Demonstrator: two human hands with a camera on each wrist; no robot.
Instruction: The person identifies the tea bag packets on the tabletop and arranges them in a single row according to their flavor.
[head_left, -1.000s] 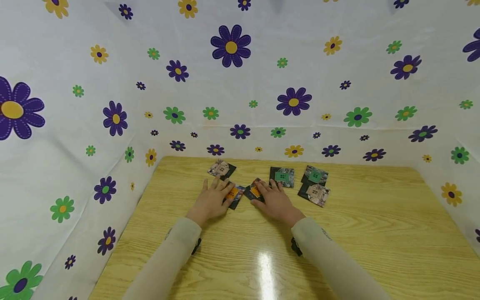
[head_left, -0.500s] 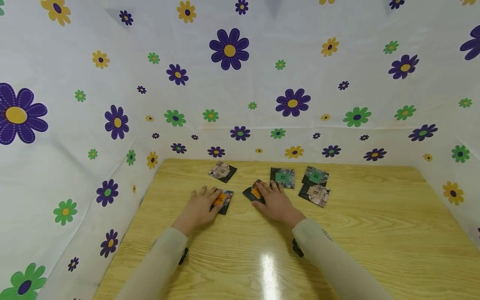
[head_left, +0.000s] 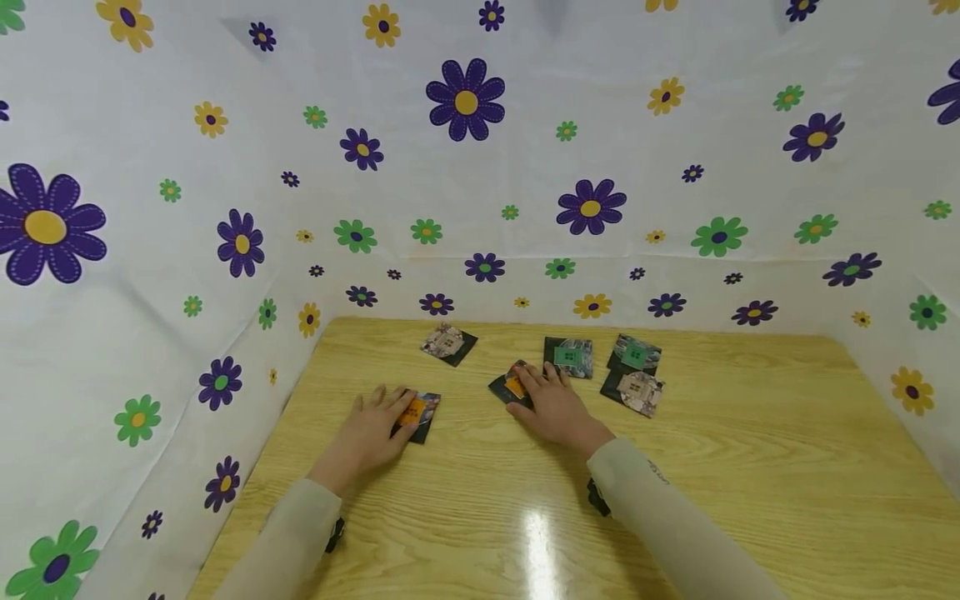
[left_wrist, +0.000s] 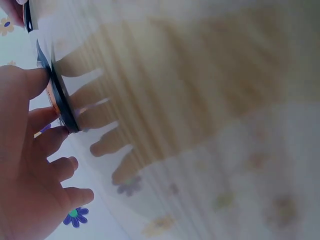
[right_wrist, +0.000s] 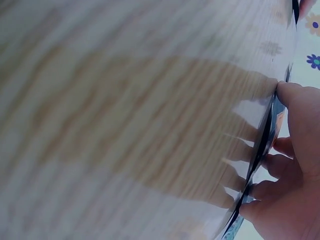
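My left hand (head_left: 372,432) rests over a small flat packet with an orange label (head_left: 412,412) on the wooden table. In the left wrist view, thumb and fingers (left_wrist: 50,141) touch this thin dark packet (left_wrist: 62,97), low against the tabletop. My right hand (head_left: 556,407) lies on a second orange-labelled packet (head_left: 515,383), pressing it with extended fingers. Its fingertips also reach the near edge of a green-labelled packet (head_left: 572,357). In the right wrist view, the fingers (right_wrist: 274,165) are spread along dark packet edges (right_wrist: 265,132). Both orange packets are partly hidden by the hands.
A beige-labelled packet (head_left: 448,343) lies at the back left. On the right, a green-labelled packet (head_left: 634,353) touches or overlaps a beige-labelled one (head_left: 634,390). A white flowered cloth (head_left: 480,183) walls the table (head_left: 720,483) at the back and sides.
My left hand has slid its orange-labelled packet left and toward me, away from the right hand's packet. The back-left beige packet is now uncovered. My right hand has stayed in place.
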